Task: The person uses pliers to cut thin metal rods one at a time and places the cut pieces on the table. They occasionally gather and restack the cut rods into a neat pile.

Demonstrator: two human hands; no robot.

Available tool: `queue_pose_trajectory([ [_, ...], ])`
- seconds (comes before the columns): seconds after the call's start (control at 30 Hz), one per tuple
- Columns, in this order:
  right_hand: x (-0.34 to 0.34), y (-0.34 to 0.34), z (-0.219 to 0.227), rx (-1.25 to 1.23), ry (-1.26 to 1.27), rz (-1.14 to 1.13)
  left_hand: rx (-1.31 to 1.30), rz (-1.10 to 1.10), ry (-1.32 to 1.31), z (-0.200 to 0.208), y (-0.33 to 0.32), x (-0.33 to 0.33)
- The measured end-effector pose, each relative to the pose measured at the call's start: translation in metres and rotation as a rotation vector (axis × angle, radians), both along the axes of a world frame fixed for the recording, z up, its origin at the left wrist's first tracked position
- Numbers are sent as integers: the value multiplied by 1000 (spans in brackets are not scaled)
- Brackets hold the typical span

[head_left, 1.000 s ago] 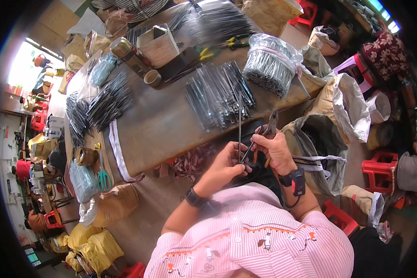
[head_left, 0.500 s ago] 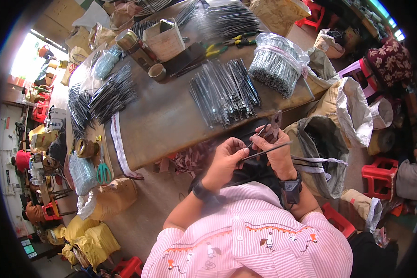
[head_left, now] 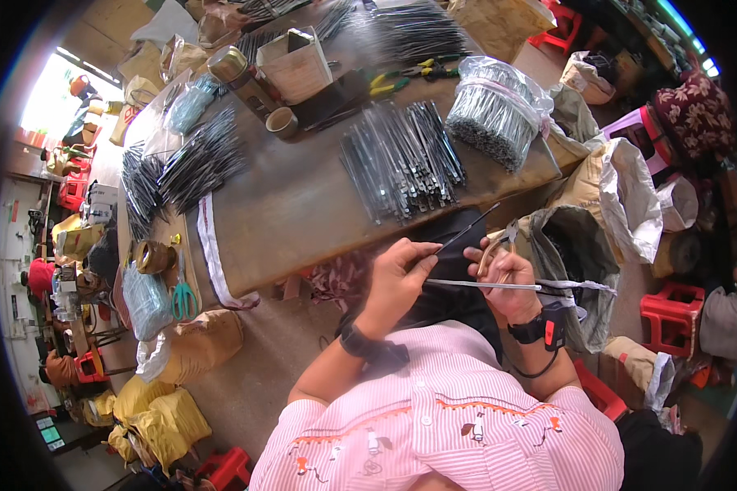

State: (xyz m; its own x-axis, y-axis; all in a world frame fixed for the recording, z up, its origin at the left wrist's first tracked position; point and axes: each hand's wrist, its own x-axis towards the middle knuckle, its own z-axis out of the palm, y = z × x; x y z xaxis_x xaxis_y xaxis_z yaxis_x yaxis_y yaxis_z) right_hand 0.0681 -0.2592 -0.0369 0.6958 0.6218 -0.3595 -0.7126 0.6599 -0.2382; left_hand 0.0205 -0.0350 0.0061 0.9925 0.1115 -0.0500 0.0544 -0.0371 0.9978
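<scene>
My left hand, fingers pinched, holds a thin dark metal strip that slants up and to the right over my lap. A second, paler strip runs sideways from beside the left fingers and across my right palm; which hand bears it I cannot tell. Curled round a pair of pliers is my right hand, with the jaws pointing up, apart from the dark strip. Past the hands, a row of loose metal strips lies at the table's near edge.
On the table stand a bundle of strips in plastic, a thermos, a cup and a carton. More dark strips lie left. Open sacks and a red stool stand right.
My right hand has turned and shifted right and down, drawing the pliers away from the left fingers. The dark strip now points up and right in the left hand.
</scene>
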Motion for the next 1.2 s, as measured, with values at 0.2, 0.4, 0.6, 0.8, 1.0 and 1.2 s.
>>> queue_pose_trajectory([
  [0.2, -15, 3, -3, -592, -458, 200, 263, 23, -166, 8, 0, 1],
  [0.4, -9, 7, 5, -1152, -1066, 394, 330, 42, -202, 13, -1, 0],
  [0.6, -3, 14, 21, -1342, -1329, 379, 302, 42, -199, 10, -2, -1],
  [0.8, 2, 13, 29, -1389, -1434, 283, 192, 23, -159, 7, -2, 1],
  [1.0, 4, 13, 28, -1435, -1537, 177, 96, 4, -70, 2, 1, 1],
  [1.2, 5, 12, 26, -1462, -1500, 302, 5, -14, -17, -3, 2, 0],
])
